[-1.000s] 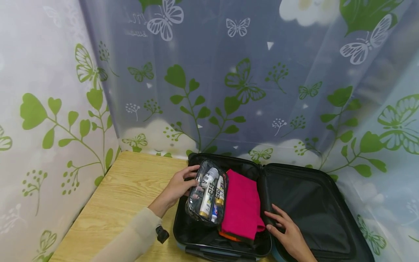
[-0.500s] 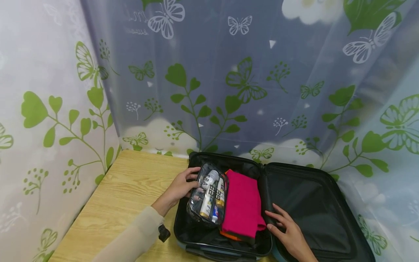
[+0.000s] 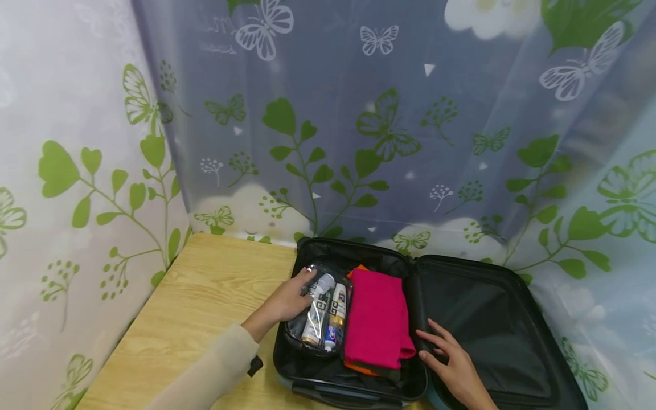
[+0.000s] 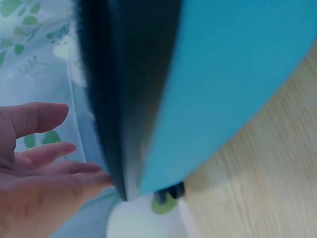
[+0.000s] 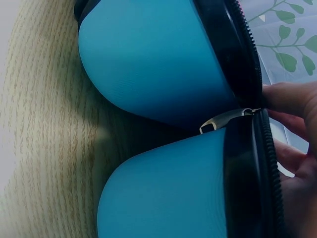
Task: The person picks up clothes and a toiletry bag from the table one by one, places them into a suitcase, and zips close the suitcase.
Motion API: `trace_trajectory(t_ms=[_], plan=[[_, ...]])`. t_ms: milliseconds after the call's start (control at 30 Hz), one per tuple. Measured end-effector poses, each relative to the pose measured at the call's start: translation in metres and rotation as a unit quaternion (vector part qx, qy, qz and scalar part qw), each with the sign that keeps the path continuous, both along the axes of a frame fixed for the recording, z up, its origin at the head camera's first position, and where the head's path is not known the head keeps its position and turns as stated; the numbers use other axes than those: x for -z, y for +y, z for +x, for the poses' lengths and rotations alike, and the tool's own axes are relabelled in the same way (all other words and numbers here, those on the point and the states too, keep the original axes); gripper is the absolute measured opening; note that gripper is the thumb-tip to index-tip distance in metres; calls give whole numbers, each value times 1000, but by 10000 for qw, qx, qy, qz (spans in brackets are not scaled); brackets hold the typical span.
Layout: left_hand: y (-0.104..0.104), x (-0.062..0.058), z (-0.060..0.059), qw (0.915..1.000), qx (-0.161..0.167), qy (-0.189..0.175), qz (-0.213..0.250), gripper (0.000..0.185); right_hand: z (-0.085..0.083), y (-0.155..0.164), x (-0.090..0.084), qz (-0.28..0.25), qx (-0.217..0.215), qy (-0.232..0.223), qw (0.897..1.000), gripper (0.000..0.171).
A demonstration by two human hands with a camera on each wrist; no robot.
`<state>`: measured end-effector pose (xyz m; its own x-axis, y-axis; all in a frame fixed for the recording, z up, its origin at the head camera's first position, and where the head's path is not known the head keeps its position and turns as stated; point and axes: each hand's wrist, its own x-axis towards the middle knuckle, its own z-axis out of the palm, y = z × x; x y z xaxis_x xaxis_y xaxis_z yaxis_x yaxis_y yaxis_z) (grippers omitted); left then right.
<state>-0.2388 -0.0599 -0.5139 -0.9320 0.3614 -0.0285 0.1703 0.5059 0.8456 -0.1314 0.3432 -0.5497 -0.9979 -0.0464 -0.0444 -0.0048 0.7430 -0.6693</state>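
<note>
A clear toiletry bag [image 3: 296, 330] with black trim lies in the left part of an open black-lined suitcase [image 3: 285, 370]. White tubes [image 3: 318, 310] show through it. My left hand [image 3: 287, 299] touches the bag's upper left corner, coming in over the suitcase's side. In the left wrist view that hand [image 4: 47, 181] has its thumb and fingers extended, beside the suitcase's blue shell [image 4: 218, 84]. Folded pink cloth [image 3: 376, 319] lies beside the bag. My right hand [image 3: 451, 361] rests its fingertips at the hinge edge between the suitcase halves, near a metal zipper pull [image 5: 225, 119].
Orange cloth [image 3: 361, 368] peeks out under the pink. The suitcase's other half [image 3: 482, 324] lies open at the right. A wooden tabletop [image 3: 215, 285] extends to the left, and a patterned curtain [image 3: 333, 125] stands behind. The suitcase handle [image 3: 343, 396] faces the near edge.
The toiletry bag has gone down and slightly left into the suitcase. My left hand has moved from its side edge onto its upper corner. My right hand has stayed put.
</note>
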Motion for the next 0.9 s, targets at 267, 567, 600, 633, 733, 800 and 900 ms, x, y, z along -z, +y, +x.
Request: trace_trajectory(t_ms=[267,567,600,633,733,800,900], plan=[[-2,0,1,9968,94,792,3,46,-1,-2,1,-44,7,-23,10000,47],[-16,24,-6,9849,55,1545,-774,38,-1,1,1,-104,-2,88,9999,46],[-18,27,-6,9815,96,1663,-942,39,0,1,1,-104,5,96,9999,46],[-20,29,-6,9776,148,1796,-1091,39,0,1,1,-106,10,111,9999,45],[-24,35,-6,9611,295,2238,-1591,42,0,1,1,-116,19,103,9999,45],[-27,39,-6,9482,398,2494,-1928,44,0,1,2,-117,21,102,9999,45],[-31,42,-7,9304,506,2828,-2277,46,1,1,2,-116,31,103,9999,45]])
